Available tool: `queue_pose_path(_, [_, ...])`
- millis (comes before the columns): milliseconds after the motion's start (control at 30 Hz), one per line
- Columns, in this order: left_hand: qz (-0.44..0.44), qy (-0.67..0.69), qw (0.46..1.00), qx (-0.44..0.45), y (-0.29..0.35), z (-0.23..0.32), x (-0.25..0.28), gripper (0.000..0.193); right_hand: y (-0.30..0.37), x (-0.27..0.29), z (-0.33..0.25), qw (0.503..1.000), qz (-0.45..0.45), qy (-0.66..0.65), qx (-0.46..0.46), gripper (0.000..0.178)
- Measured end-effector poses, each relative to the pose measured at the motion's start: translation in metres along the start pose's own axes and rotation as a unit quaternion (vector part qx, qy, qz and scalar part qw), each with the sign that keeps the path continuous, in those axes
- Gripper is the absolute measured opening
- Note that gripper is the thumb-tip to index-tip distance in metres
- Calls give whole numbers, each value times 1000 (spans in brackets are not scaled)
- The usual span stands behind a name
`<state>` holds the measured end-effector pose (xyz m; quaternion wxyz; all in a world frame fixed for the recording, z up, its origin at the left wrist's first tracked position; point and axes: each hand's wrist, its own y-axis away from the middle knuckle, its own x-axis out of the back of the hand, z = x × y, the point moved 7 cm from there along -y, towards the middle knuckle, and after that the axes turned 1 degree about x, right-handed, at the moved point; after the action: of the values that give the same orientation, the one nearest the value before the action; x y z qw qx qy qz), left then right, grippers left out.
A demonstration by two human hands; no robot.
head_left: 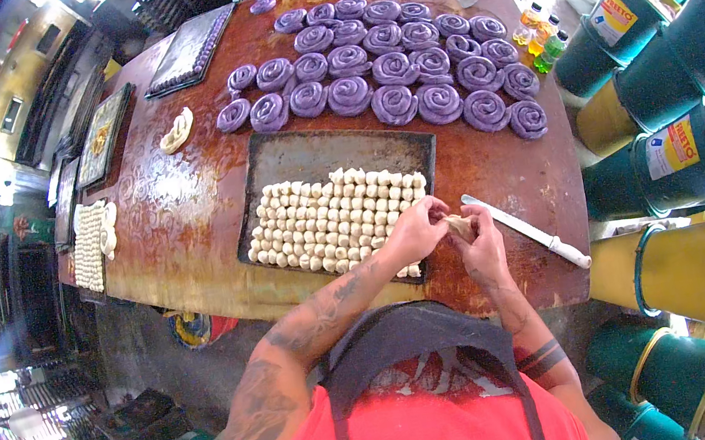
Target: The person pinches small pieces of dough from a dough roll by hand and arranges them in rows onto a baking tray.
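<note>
The left hand point(418, 229) and right hand point(482, 246) hold a pale dough piece point(461, 226) in a pinching grip between the baking tray point(343, 146) and white-handled knife point(529, 231), both presumably placed for easy reach.

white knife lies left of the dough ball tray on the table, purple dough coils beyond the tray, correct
No, not left: the head view shows the white knife lying right of the dough ball tray on the table, purple dough coils beyond the tray.
</note>
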<state>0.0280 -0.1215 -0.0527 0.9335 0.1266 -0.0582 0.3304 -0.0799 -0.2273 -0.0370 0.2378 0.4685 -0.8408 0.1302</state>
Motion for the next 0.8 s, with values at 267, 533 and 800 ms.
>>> queue_pose_path(267, [21, -89, 989, 114, -16, -7, 46, 23, -10, 22, 19, 997, -66, 35, 9, 18])
queue_pose_path(533, [384, -299, 870, -80, -21, -50, 221, 13, -11, 5, 91, 988, -17, 110, 109, 29])
queue_pose_path(800, [325, -339, 877, -104, -8, 0, 147, 31, -15, 7, 66, 971, -38, -204, -114, 16])
